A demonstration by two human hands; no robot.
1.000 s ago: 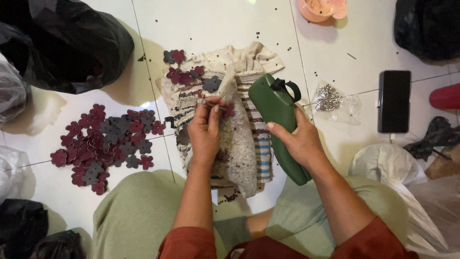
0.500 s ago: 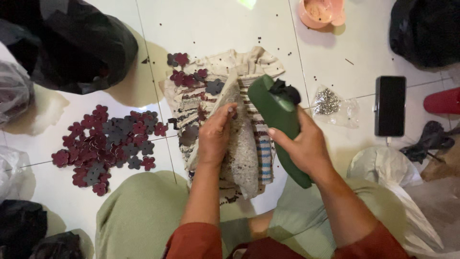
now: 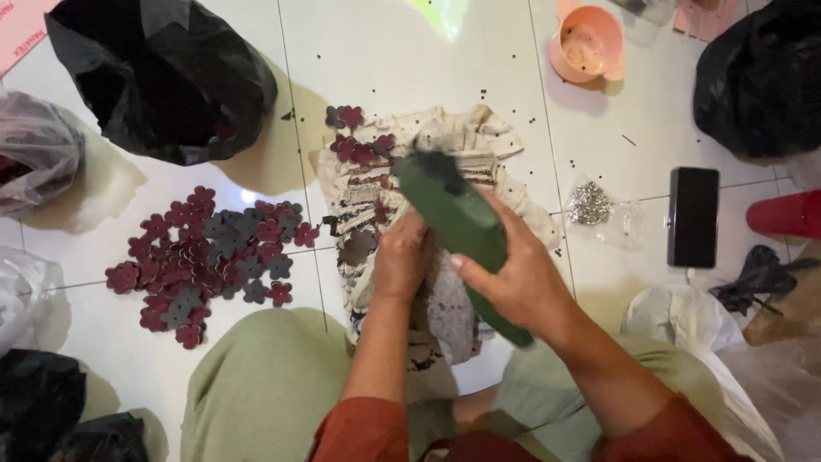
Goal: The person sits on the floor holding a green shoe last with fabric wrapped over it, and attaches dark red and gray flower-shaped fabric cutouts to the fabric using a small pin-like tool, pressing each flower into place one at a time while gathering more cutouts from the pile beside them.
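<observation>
Over a stained cloth point(image 3: 445, 145) on the white tiled floor point(image 3: 410, 60), 2 hands meet. Right hand point(image 3: 513, 278) wraps around a long green tool point(image 3: 457, 222), tilted, its dark upper end pointing away from the person. Left hand point(image 3: 402, 261) is curled, fingers pressed to the cloth just beside the tool; whether it pinches anything cannot be told. Flower-shaped cutouts point(image 3: 205, 257) lie left, a phone point(image 3: 693, 216) right, black bags point(image 3: 162, 77) beyond.
</observation>
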